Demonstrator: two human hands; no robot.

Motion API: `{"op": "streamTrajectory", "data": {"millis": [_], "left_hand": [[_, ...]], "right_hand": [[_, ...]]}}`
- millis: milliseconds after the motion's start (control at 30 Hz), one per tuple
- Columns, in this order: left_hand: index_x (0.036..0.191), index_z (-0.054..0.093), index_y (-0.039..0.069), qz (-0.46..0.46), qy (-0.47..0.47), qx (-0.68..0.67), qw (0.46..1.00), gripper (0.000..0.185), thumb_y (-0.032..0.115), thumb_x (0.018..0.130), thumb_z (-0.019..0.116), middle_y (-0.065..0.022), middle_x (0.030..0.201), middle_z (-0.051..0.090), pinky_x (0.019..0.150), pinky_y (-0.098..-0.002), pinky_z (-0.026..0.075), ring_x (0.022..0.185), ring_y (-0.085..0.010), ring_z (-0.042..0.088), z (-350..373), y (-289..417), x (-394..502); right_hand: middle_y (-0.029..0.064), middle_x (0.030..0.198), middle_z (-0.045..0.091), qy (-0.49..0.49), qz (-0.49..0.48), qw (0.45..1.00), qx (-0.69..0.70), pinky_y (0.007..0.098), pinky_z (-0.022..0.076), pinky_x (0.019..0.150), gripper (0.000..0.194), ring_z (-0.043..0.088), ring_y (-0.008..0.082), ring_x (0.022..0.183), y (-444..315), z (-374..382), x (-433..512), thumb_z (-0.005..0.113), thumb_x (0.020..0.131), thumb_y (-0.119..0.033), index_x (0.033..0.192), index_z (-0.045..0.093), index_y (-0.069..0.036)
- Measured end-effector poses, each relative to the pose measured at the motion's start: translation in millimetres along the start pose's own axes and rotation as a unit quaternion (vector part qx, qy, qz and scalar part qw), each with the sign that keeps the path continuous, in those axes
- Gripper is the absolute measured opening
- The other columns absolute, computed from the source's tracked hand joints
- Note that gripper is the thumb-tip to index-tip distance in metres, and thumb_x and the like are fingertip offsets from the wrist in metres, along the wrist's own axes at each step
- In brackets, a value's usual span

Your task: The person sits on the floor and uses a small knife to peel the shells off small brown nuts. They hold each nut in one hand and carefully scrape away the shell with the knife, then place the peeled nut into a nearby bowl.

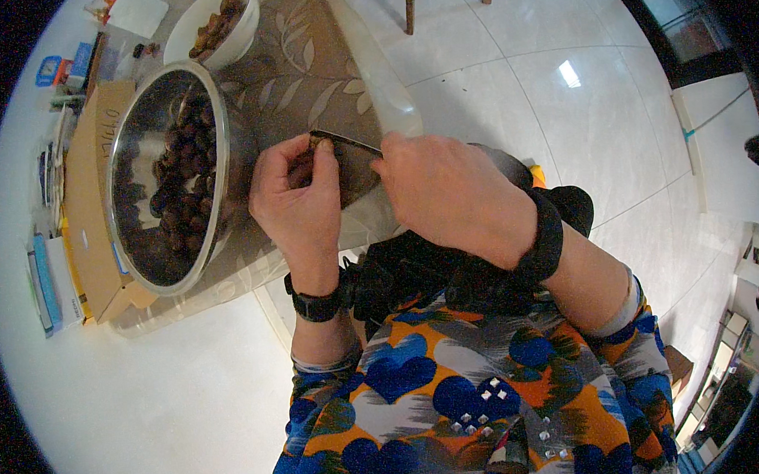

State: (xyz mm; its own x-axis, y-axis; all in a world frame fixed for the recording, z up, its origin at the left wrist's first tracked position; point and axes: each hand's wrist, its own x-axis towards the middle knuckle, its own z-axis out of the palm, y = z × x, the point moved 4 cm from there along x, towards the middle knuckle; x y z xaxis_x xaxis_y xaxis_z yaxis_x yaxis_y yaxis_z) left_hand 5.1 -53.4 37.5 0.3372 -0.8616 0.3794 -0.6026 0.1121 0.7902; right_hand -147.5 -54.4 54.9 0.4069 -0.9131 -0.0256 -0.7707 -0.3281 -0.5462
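My left hand (300, 202) pinches a small brown nut (315, 140) between thumb and fingertips; the fingers partly hide it. My right hand (448, 191) is closed around the handle end of a thin dark blade, likely a knife (349, 141), whose far end touches the nut. Left of my hands, a large clear bowl (223, 181) holds many dark brown nuts (187, 183), perhaps chestnuts. Beyond it, a white bowl (253, 18) holds lighter brown pieces (217, 28). Both bowls stand on a table with a leaf-patterned brown cloth (282, 100) under a clear cover.
A cardboard box (88, 213) stands against the wall beside the large bowl. Books (47, 280), a small blue clock (50, 71) and a white box (138, 13) line the table's left side. Wooden furniture legs (410, 7) stand on the tiled floor beyond the table's edge.
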Motion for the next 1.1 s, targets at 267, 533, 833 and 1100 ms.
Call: {"op": "streamTrajectory", "data": {"millis": [267, 533, 833, 1100], "left_hand": [[0.085, 0.064, 0.002, -0.028, -0.010, -0.013, 0.999, 0.013, 0.007, 0.075, 0.070, -0.0054, 0.076, 0.065, 0.063, -0.0247, 0.049, 0.066, -0.0114, 0.061, -3.7, 3.8, -2.0], [0.086, 0.064, 0.002, 0.010, -0.006, -0.021, 1.000, 0.014, 0.007, 0.075, 0.069, -0.0055, 0.078, 0.065, 0.064, -0.0250, 0.050, 0.067, -0.0116, 0.061, -3.9, 3.1, -2.1], [0.089, 0.065, 0.004, -0.016, -0.021, -0.020, 0.999, 0.017, 0.010, 0.074, 0.072, -0.0039, 0.085, 0.066, 0.071, -0.0254, 0.048, 0.077, -0.0120, 0.060, -3.1, 2.1, -3.1], [0.087, 0.063, 0.003, 0.064, -0.029, -0.031, 0.997, 0.015, 0.004, 0.073, 0.068, -0.0070, 0.083, 0.064, 0.065, -0.0246, 0.050, 0.072, -0.0138, 0.062, -4.3, 6.4, -5.8]], "right_hand": [[0.0265, 0.074, 0.058, -0.022, -0.023, 0.992, 0.121, 0.0500, 0.0448, 0.065, 0.029, 0.056, 0.0451, 0.075, 6.1, 3.1, 0.7, 0.046, 0.091, -0.023, 0.081, 0.053, 0.003], [0.0190, 0.061, 0.055, -0.101, 0.008, 0.969, 0.226, 0.0406, 0.0435, 0.053, 0.036, 0.056, 0.0329, 0.056, 13.2, 7.1, 7.4, 0.044, 0.093, -0.028, 0.077, 0.052, 0.003], [0.0122, 0.057, 0.051, -0.093, 0.062, 0.945, 0.308, 0.0347, 0.0379, 0.045, 0.036, 0.049, 0.0224, 0.050, 15.2, 8.2, -2.8, 0.042, 0.093, -0.028, 0.075, 0.051, 0.002], [0.0205, 0.063, 0.055, 0.050, 0.087, 0.937, 0.334, 0.0415, 0.0430, 0.054, 0.039, 0.054, 0.0321, 0.056, 25.0, 3.6, 2.0, 0.059, 0.083, -0.035, 0.074, 0.054, 0.002]]}}
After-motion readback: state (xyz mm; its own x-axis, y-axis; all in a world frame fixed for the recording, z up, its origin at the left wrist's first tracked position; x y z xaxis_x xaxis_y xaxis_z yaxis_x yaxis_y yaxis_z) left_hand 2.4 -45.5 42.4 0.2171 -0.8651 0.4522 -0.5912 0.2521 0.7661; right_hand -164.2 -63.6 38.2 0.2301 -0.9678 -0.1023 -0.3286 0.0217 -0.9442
